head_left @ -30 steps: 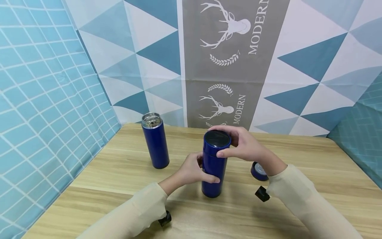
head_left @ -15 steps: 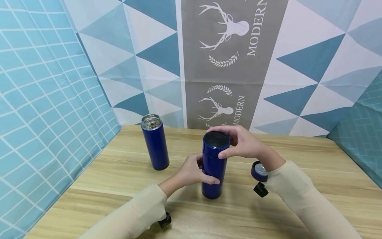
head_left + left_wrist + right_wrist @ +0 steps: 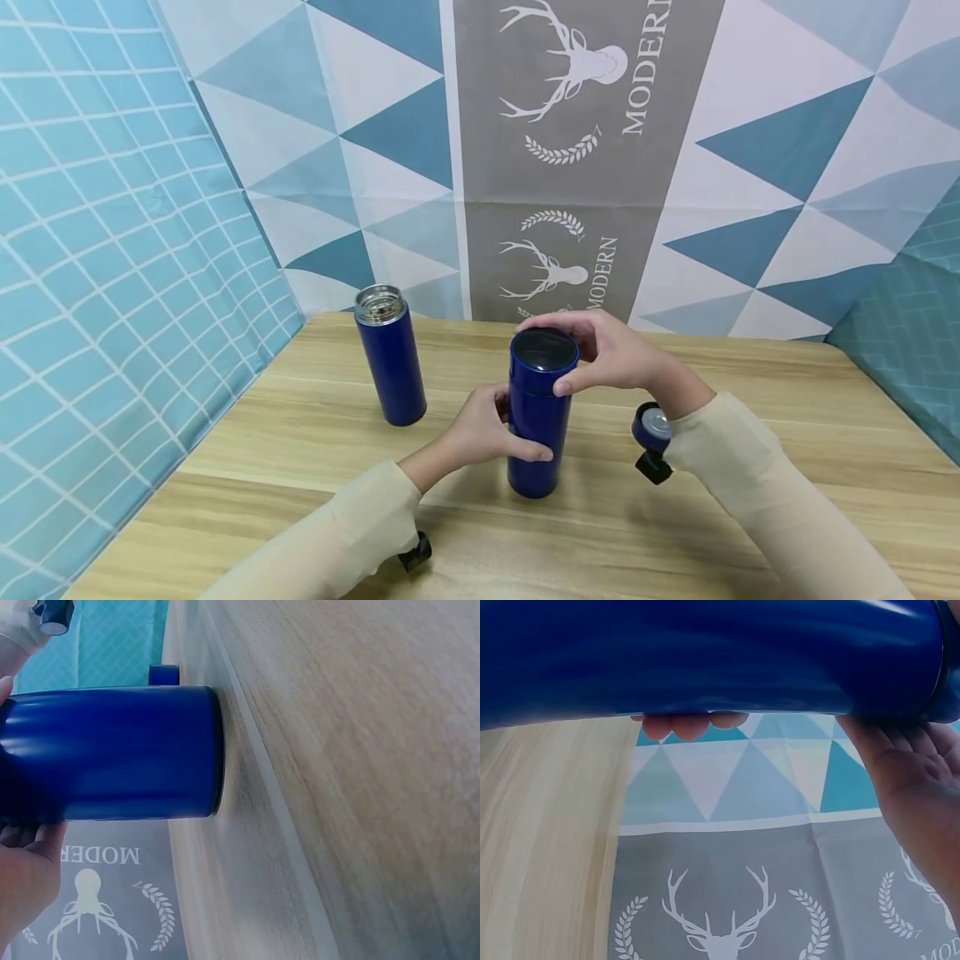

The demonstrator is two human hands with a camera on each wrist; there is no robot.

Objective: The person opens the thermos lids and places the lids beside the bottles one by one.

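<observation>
A blue vacuum flask (image 3: 537,433) stands upright on the wooden table, topped by a blue lid (image 3: 545,354) with a glossy black top. My left hand (image 3: 483,429) grips the flask's body from the left, thumb across its front. Around the lid curl the fingers of my right hand (image 3: 611,358), its thumb at the lid's lower edge. In the left wrist view the flask (image 3: 112,754) fills the left side, its base at the table. Seen from the right wrist, fingertips (image 3: 682,725) of the left hand show past the flask's far side.
A second blue flask (image 3: 393,358) stands lidless at the back left, its steel mouth bare. Another blue lid (image 3: 651,425) lies on the table (image 3: 300,467) to the right, partly behind the right sleeve. A patterned cloth backdrop (image 3: 555,192) rises behind the table.
My right thumb has slid slightly to the right along the lid's edge, and the right wrist has shifted a little. The left hand and the flask stay in place.
</observation>
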